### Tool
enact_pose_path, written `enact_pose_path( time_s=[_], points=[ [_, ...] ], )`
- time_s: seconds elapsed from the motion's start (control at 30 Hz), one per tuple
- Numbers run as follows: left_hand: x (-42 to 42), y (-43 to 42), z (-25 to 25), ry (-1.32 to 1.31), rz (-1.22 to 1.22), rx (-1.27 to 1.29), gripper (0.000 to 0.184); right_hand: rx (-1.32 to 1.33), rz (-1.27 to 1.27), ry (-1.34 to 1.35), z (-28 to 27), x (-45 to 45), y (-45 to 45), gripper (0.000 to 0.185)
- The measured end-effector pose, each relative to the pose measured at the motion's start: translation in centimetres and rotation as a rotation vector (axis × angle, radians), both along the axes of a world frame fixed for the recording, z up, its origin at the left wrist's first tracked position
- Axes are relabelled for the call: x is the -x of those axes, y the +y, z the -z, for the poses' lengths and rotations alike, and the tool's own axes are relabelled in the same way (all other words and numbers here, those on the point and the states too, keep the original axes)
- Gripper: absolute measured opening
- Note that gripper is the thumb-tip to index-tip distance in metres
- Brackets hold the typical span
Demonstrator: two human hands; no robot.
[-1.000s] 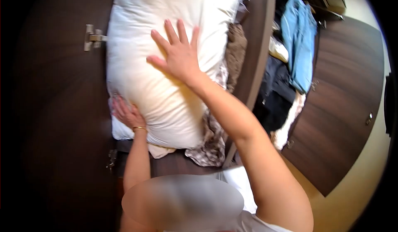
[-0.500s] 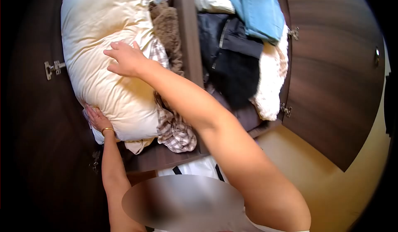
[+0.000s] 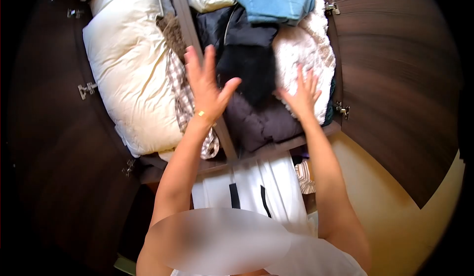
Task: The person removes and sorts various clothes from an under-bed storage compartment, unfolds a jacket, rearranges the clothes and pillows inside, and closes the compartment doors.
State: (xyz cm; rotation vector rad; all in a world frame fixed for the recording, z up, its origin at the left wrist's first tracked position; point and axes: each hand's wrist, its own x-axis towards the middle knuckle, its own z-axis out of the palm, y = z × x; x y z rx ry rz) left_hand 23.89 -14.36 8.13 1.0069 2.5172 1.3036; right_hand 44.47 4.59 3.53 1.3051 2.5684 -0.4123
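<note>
My left hand (image 3: 206, 86) is spread open in front of the cupboard's middle divider (image 3: 186, 22), beside the checked cloth (image 3: 178, 86); it grips nothing. My right hand (image 3: 302, 96) has its fingers apart over the lower part of the fluffy white garment (image 3: 301, 44); whether it touches is hard to tell. Between the hands lie a black garment with a zip (image 3: 249, 61) and a dark purple-grey padded item (image 3: 261, 120). Folded blue denim (image 3: 276, 2) rests on top. A large cream pillow-like bundle (image 3: 131, 73) fills the left compartment.
Dark wooden doors stand open at the left (image 3: 49, 128) and right (image 3: 395, 78), with metal hinges along their edges. A brown furry item (image 3: 171, 32) is tucked beside the divider. Below the shelf hangs white fabric with black strips (image 3: 266, 177), next to a striped cloth (image 3: 305, 177).
Both hands have left the cream bundle and moved right. My left hand is now by the divider, my right over the white garment. The view has shifted toward the right compartment.
</note>
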Motion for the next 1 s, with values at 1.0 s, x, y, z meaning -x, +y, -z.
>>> enact_pose_path(
  time_s=[1.0],
  points=[
    [5.8, 16.1, -4.3, 0.199, 0.249, 0.241, 0.075, 0.276, -0.005, 0.209, -2.5, 0.9, 12.6, 0.092]
  ],
)
